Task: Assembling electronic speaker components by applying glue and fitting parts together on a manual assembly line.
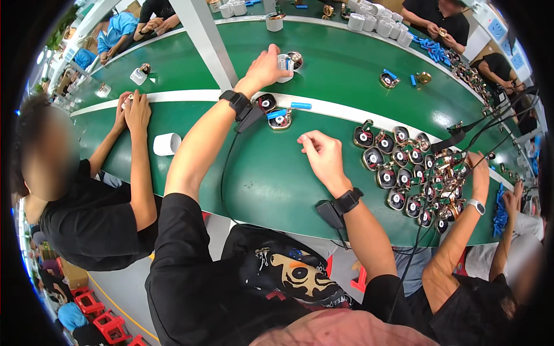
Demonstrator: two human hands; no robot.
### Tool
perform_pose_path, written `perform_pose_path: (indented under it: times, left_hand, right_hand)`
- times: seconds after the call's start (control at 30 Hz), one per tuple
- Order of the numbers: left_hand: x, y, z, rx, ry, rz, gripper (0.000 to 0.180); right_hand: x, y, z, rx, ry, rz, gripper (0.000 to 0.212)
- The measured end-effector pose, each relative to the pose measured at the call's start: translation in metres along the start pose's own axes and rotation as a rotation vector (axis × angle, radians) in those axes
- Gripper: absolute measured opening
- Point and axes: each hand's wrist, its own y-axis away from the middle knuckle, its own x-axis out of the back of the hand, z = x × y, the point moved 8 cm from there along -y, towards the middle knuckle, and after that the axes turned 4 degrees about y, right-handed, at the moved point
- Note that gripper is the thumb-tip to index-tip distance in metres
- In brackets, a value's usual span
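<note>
L hand [265, 70] is out over the green belt [346, 72], upper ctr of frame, fingers against a white cup-shaped housing [283, 75] w/ a bit of blue showing in it; can't tell if gripped or just touched. Gold-rimmed round module [296, 59] sits right beside the housing. R hand [323, 158] is over the green counter [248, 193], ctr of frame, fingers loosely curled, released.

Btwn hands, near the white rail [340, 109]: two open speaker-type modules, far one [266, 102] partly behind L wrist's black strap, near one [280, 122] w/ a blue cylindrical cell [277, 114] across it; 2nd blue cell [301, 105] lies just beside. White cup [165, 145] is on its side, ctr-left. Big cluster of modules [398, 155] fills ctr-right; co-worker's hand [478, 167] is at its far R edge. Another co-worker's hands [137, 112] are upper left.
</note>
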Motion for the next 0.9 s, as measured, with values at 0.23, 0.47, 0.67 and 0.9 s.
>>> perform_pose_path:
  times: [0.23, 0.47, 0.67, 0.9]
  left_hand:
    - [0.020, 0.100, 0.047, -0.346, -0.232, -0.104, 0.033]
    - [-0.003, 0.118, 0.044, -0.424, -0.369, -0.318, 0.027]
    - [-0.001, 0.113, 0.041, -0.352, -0.411, -0.289, 0.021]
    - [0.032, 0.106, 0.037, -0.242, -0.318, -0.072, 0.021]
  right_hand:
    - [-0.005, -0.002, 0.007, -0.076, -0.055, -0.027, 0.015]
    - [-0.005, -0.005, 0.004, -0.099, -0.131, -0.021, 0.016]
    - [-0.003, -0.003, 0.005, -0.121, -0.127, -0.012, 0.016]
    - [-0.004, -0.004, 0.006, -0.099, -0.142, -0.021, 0.017]
